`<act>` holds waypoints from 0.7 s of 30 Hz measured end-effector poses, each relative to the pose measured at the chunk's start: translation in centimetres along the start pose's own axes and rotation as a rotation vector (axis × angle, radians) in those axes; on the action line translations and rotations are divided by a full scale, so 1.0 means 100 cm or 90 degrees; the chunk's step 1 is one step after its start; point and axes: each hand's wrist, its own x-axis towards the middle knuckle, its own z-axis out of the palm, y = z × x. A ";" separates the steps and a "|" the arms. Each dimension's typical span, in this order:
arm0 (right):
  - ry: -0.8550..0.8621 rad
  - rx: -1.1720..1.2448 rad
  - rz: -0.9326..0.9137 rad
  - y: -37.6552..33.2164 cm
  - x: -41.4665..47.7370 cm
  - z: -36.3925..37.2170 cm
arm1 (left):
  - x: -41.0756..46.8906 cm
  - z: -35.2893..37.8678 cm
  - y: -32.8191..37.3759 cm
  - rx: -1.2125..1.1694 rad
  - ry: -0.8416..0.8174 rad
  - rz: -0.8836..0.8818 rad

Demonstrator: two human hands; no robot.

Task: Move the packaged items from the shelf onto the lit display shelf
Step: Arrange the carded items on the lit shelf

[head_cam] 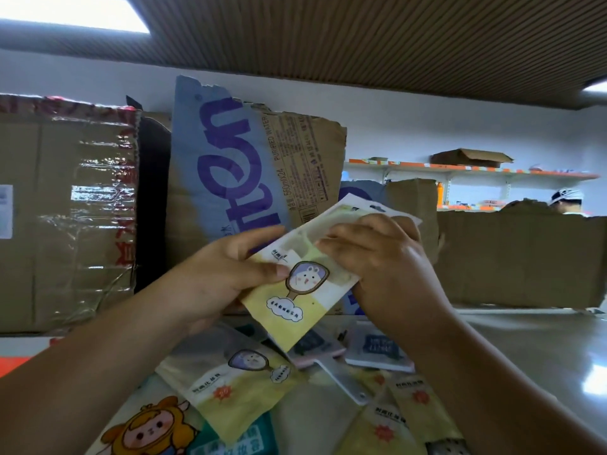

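Storeroom shelf, ribbed brown ceiling, white light panel [72, 11] top left. Back row on the grey shelf surface [532, 343]: taped brown cardboard box [65, 208] at left, torn water carton with blue-and-purple print [236, 192] in the middle, low ragged-edged brown cardboard box [519, 257] at right.

Yellow-and-white flat packet with a hand-mirror cartoon [295, 297] is held up in the air in front of the water carton, tilted, above the pile. Looks like another white-edged packet behind it; can't confirm.

Left hand [223, 277]: thumb across the packet's front, fingers behind, pinching its left edge. Right hand [387, 264]: fingers curled over the upper front, gripping the right side.

Loose pile on the shelf below the hands:
- yellow packet with the same mirror graphic [230, 395]
- packet with an orange-haired cartoon figure [147, 431]
- teal packet [236, 444], partly covered
- white packet with a dark blue label [381, 351]
- 2 yellow packets [404, 421] at right, overlapping

Far background: orange-edged wall shelf [476, 174] with an open cardboard box [469, 158] on it, person in a patterned cap [566, 198] behind the low box.
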 end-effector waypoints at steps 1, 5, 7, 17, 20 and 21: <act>-0.011 -0.016 0.016 0.001 -0.001 0.000 | 0.002 -0.002 -0.001 -0.015 0.022 0.006; -0.035 -0.008 0.072 0.011 -0.005 -0.003 | 0.006 -0.007 -0.004 -0.049 0.025 0.041; -0.052 -0.001 0.080 0.013 -0.005 -0.004 | 0.006 -0.008 -0.005 -0.008 0.027 0.072; 0.017 -0.085 0.044 -0.021 0.000 -0.037 | -0.058 -0.024 0.019 0.741 0.013 0.318; 0.026 -0.087 0.048 -0.057 0.009 -0.048 | -0.102 -0.055 0.022 0.949 0.021 0.508; 0.032 -0.083 0.042 -0.074 0.014 -0.052 | -0.113 -0.067 0.022 0.970 0.009 0.525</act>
